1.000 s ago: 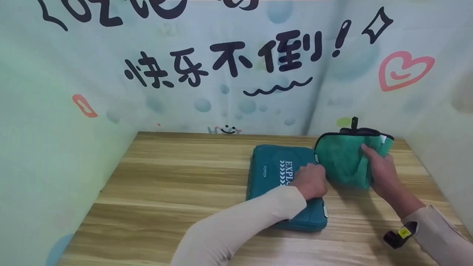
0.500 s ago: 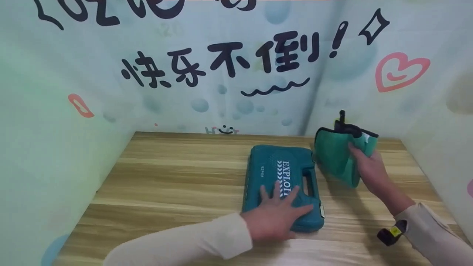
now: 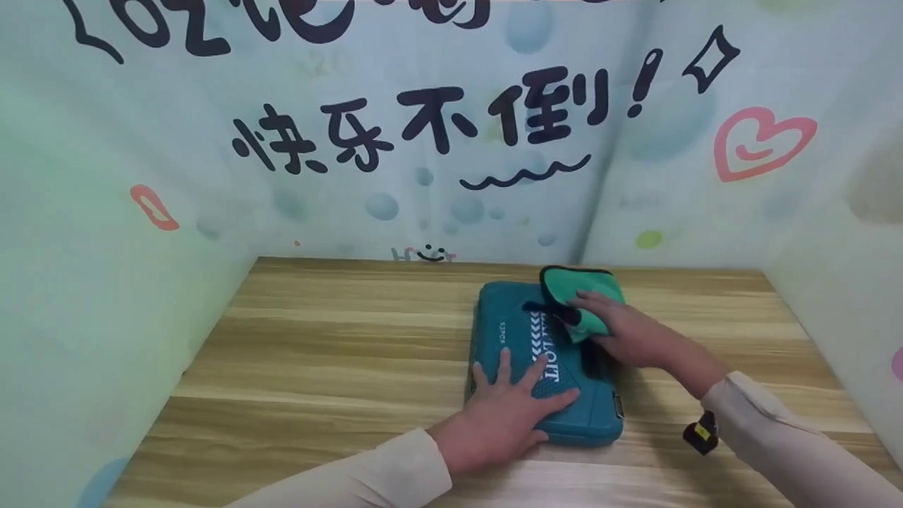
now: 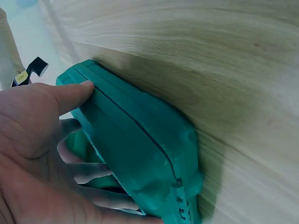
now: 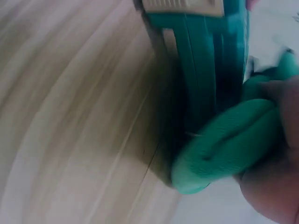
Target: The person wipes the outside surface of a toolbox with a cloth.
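A teal plastic tool case [image 3: 589,416] with white lettering lies flat on the wooden table, its handle side to the right. My left hand [image 3: 494,423] rests on the near part of its lid with fingers spread; in the left wrist view, the thumb lies along the case's edge. My right hand [image 3: 628,335] holds a bunched green cloth [image 3: 582,283] with black edging against the far right part of the lid. A black strap hangs from the cloth over the lettering. The right wrist view shows a thick fold of the cloth [image 5: 229,147] beside the case's handle side.
The wooden table [image 3: 317,353] extends to both sides of the case. Behind it hangs a pale printed curtain [image 3: 338,212] with black characters, and pale walls close in both sides. A small black and yellow device [image 3: 702,432] sits at the right cuff.
My left hand has moved from the handle area to the near part of the lid and spread out. My right hand has brought the cloth leftward and down onto the case.
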A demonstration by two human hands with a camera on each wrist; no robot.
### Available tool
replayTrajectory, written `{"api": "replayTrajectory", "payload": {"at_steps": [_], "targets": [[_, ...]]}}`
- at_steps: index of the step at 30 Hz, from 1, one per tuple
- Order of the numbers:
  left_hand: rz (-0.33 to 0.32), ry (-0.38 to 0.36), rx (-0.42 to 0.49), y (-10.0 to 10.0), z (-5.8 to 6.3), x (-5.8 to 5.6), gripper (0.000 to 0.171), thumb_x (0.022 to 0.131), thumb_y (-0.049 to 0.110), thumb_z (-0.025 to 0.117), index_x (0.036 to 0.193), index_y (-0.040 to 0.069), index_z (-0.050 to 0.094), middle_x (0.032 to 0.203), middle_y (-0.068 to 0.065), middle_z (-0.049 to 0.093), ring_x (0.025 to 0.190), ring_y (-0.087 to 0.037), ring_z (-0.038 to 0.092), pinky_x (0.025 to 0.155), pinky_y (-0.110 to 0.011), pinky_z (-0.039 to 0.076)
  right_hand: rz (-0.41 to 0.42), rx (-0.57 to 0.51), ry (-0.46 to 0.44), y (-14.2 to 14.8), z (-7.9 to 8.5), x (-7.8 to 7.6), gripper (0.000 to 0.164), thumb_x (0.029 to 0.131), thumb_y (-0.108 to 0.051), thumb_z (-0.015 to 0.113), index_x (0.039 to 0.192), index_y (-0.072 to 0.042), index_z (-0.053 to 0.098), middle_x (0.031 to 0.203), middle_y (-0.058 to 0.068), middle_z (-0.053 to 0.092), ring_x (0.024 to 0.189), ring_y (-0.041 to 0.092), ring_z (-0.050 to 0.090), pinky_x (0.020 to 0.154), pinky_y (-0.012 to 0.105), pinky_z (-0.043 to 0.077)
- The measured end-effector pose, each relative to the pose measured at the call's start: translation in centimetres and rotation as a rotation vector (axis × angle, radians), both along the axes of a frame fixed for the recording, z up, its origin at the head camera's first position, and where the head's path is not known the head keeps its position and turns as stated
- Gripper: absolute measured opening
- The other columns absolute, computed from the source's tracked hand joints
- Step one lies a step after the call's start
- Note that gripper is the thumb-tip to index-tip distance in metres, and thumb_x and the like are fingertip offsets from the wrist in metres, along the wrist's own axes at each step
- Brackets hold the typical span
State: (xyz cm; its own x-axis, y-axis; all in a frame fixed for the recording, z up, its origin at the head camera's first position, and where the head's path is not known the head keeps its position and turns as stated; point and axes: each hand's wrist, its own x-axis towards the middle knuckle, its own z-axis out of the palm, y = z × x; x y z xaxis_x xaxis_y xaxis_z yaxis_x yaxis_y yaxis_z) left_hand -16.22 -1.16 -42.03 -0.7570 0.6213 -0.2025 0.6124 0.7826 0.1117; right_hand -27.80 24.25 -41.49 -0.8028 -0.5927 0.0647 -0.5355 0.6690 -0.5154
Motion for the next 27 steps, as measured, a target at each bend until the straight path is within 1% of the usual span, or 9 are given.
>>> {"api": "replayTrajectory", "payload": {"at_steps": [2, 3, 5, 9, 13, 17, 23, 27], "targets": [[-0.002, 0.019, -0.013, 0.4, -0.2, -0.2, 0.068, 0.102, 0.048, 0.058, 0.158, 0.055, 0.020, 0.168, -0.006, 0.016, 0.142, -0.060, 0.018, 0.096, -0.079, 0.031, 0.021, 0.072, 0.007, -0.2, 0.1, -0.3, 0.053, 0.101, -0.001, 0.056, 0.152, 0.000, 0.042, 0.155, 0.029, 0.034, 0.141, 0.050, 0.032, 0.108, 0.065, 0.030], [-0.003, 0.030, -0.022, 0.6, -0.2, -0.4, 0.067, 0.102, 0.049, 0.057, 0.158, 0.055, 0.020, 0.168, -0.006, 0.016, 0.142, -0.060, 0.018, 0.096, -0.078, 0.031, 0.020, 0.092, 0.009, -0.2, 0.2, -0.5, 0.053, 0.100, -0.001, 0.055, 0.152, 0.001, 0.043, 0.156, 0.030, 0.032, 0.142, 0.051, 0.029, 0.108, 0.065, 0.029], [0.002, 0.036, -0.032, 1.1, -0.3, -0.9, 0.067, 0.102, 0.050, 0.056, 0.158, 0.055, 0.019, 0.168, -0.006, 0.016, 0.142, -0.059, 0.017, 0.097, -0.078, 0.031, 0.010, 0.101, -0.005, -0.2, 0.5, -0.9, 0.053, 0.100, 0.000, 0.055, 0.152, 0.002, 0.042, 0.156, 0.031, 0.032, 0.142, 0.052, 0.029, 0.109, 0.065, 0.028], [0.030, 0.032, -0.044, 2.1, -0.3, -2.1, 0.067, 0.102, 0.051, 0.055, 0.157, 0.056, 0.017, 0.169, -0.004, 0.014, 0.144, -0.057, 0.015, 0.099, -0.078, 0.028, -0.032, 0.137, -0.036, -0.1, 0.9, -1.8, 0.054, 0.101, -0.002, 0.055, 0.153, 0.002, 0.040, 0.158, 0.031, 0.028, 0.142, 0.053, 0.027, 0.109, 0.066, 0.026], [0.064, 0.024, -0.036, 2.8, -0.3, -2.8, 0.067, 0.102, 0.050, 0.057, 0.157, 0.057, 0.018, 0.169, -0.003, 0.013, 0.145, -0.056, 0.012, 0.101, -0.077, 0.025, -0.077, 0.158, -0.059, -0.3, 1.1, -2.7, 0.055, 0.101, -0.002, 0.055, 0.154, 0.002, 0.038, 0.159, 0.031, 0.025, 0.142, 0.054, 0.025, 0.110, 0.066, 0.024], [0.071, 0.028, -0.036, 3.1, -0.2, -3.0, 0.068, 0.102, 0.048, 0.058, 0.157, 0.055, 0.020, 0.169, -0.003, 0.013, 0.145, -0.056, 0.011, 0.102, -0.078, 0.024, -0.103, 0.141, -0.085, -0.7, 1.0, -3.7, 0.055, 0.101, -0.002, 0.052, 0.154, 0.004, 0.037, 0.159, 0.031, 0.027, 0.143, 0.052, 0.026, 0.111, 0.065, 0.024], [0.058, 0.016, -0.025, 3.1, 0.0, -3.1, 0.069, 0.102, 0.044, 0.059, 0.158, 0.054, 0.020, 0.169, -0.003, 0.013, 0.145, -0.056, 0.010, 0.102, -0.078, 0.023, -0.153, 0.024, -0.139, -1.6, 0.8, -4.6, 0.059, 0.103, -0.003, 0.047, 0.158, 0.003, 0.027, 0.157, 0.031, 0.028, 0.142, 0.049, 0.028, 0.110, 0.066, 0.023], [0.058, -0.008, -0.003, 2.9, -0.1, -3.0, 0.069, 0.103, 0.043, 0.059, 0.158, 0.055, 0.018, 0.169, -0.003, 0.011, 0.146, -0.055, 0.007, 0.103, -0.078, 0.019, -0.180, 0.016, -0.143, -2.2, 0.6, -4.9, 0.058, 0.104, -0.004, 0.047, 0.157, 0.005, 0.026, 0.157, 0.034, 0.027, 0.143, 0.051, 0.026, 0.111, 0.065, 0.023]]}}
